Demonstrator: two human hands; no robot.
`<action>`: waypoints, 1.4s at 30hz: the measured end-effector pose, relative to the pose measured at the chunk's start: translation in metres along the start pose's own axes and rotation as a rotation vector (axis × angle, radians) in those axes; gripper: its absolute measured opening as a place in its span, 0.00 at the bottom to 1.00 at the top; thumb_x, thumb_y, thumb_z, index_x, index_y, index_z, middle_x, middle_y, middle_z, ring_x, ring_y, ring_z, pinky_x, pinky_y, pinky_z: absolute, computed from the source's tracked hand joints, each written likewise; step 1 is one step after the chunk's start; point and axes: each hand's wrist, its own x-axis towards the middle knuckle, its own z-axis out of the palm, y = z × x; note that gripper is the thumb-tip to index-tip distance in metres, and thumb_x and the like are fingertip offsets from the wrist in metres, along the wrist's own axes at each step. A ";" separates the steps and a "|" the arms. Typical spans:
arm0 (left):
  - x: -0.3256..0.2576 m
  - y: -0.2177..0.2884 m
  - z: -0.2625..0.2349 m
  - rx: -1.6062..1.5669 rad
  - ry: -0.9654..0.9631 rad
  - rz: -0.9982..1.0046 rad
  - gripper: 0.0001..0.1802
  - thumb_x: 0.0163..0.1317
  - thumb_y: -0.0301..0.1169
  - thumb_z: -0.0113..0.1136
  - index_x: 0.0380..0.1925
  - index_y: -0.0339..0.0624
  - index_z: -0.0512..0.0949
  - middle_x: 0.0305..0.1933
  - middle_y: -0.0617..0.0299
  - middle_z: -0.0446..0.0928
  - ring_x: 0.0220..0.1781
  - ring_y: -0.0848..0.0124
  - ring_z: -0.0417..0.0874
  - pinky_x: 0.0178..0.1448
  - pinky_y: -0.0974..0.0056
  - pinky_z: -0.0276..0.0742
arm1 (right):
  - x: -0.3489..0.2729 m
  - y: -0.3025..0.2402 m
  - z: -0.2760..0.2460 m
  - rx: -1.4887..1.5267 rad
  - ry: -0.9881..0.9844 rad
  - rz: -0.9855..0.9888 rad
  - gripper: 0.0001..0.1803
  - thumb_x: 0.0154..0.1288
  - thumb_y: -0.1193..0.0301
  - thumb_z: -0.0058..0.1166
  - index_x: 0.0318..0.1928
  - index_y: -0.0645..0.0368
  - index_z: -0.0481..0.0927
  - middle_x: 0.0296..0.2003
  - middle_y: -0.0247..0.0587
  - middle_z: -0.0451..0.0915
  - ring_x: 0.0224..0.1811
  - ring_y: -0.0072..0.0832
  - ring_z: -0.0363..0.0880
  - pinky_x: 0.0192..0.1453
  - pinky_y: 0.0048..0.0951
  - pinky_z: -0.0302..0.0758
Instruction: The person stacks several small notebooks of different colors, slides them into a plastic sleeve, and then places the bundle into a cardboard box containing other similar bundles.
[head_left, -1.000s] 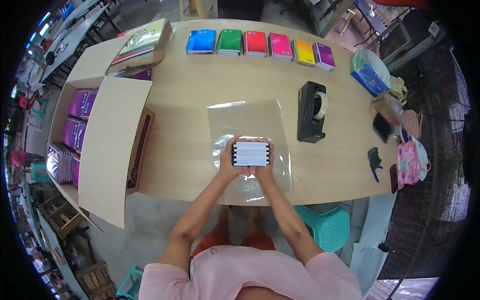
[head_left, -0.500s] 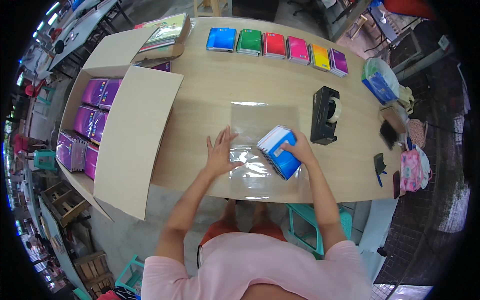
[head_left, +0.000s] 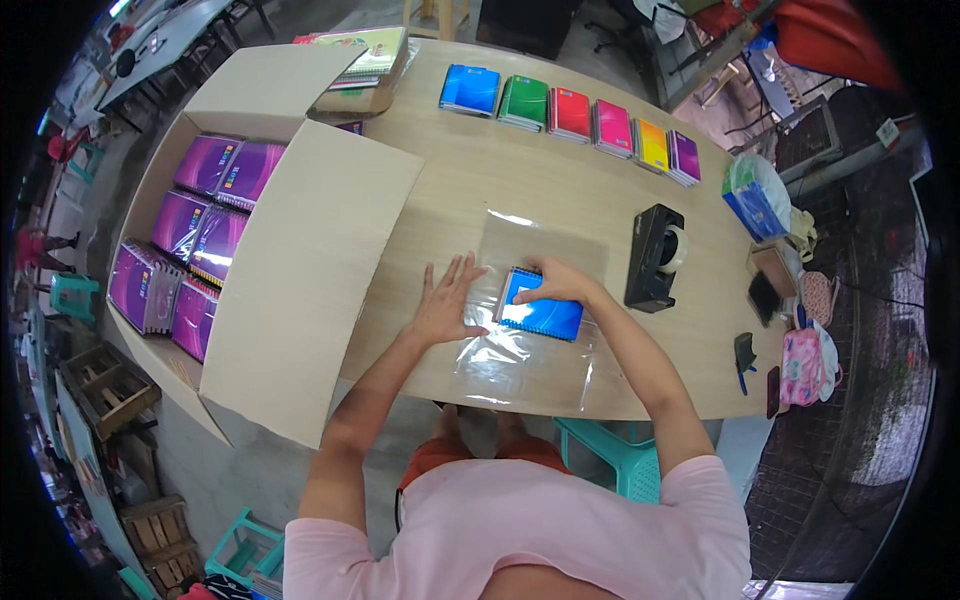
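Tabletop (head_left: 570, 185), hands (head_left: 447, 303) (left (head_left: 442, 308) splayed, right (head_left: 562, 282) around notebook (head_left: 550, 319))

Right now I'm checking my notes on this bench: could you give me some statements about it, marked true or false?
1. The right hand is on a blue notebook. True.
2. The left hand grips the tape dispenser. False: the left hand is spread open at the clear plastic sheet's left edge.
3. Purple notebooks sit in the open carton. True.
4. The tape dispenser stands left of the sheet. False: the tape dispenser stands to its right.
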 end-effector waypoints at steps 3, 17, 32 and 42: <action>-0.002 -0.003 0.001 0.000 0.018 0.006 0.78 0.35 0.61 0.74 0.75 0.38 0.33 0.77 0.66 0.56 0.81 0.53 0.42 0.74 0.27 0.29 | 0.004 -0.004 0.003 -0.034 0.020 -0.035 0.49 0.34 0.34 0.69 0.44 0.67 0.81 0.41 0.59 0.81 0.46 0.50 0.81 0.50 0.44 0.77; -0.037 0.026 0.018 -0.132 0.329 0.001 0.57 0.33 0.52 0.79 0.66 0.45 0.64 0.66 0.51 0.67 0.69 0.51 0.65 0.68 0.40 0.57 | -0.034 -0.006 -0.006 -0.146 0.740 -0.290 0.34 0.43 0.47 0.72 0.46 0.57 0.80 0.39 0.50 0.79 0.44 0.46 0.79 0.46 0.42 0.76; -0.033 0.092 0.019 -0.249 0.096 0.052 0.08 0.58 0.26 0.55 0.38 0.44 0.73 0.39 0.51 0.79 0.43 0.49 0.81 0.44 0.46 0.75 | -0.172 -0.036 0.120 -0.311 0.699 -0.048 0.12 0.53 0.65 0.65 0.37 0.54 0.80 0.39 0.39 0.76 0.44 0.37 0.76 0.46 0.41 0.67; -0.007 0.085 -0.033 -0.932 0.024 -0.113 0.19 0.63 0.41 0.62 0.47 0.40 0.75 0.42 0.60 0.77 0.38 0.70 0.80 0.45 0.59 0.76 | -0.200 -0.002 0.059 -0.328 0.647 -0.258 0.04 0.55 0.67 0.61 0.32 0.51 0.81 0.32 0.33 0.79 0.40 0.33 0.79 0.43 0.41 0.69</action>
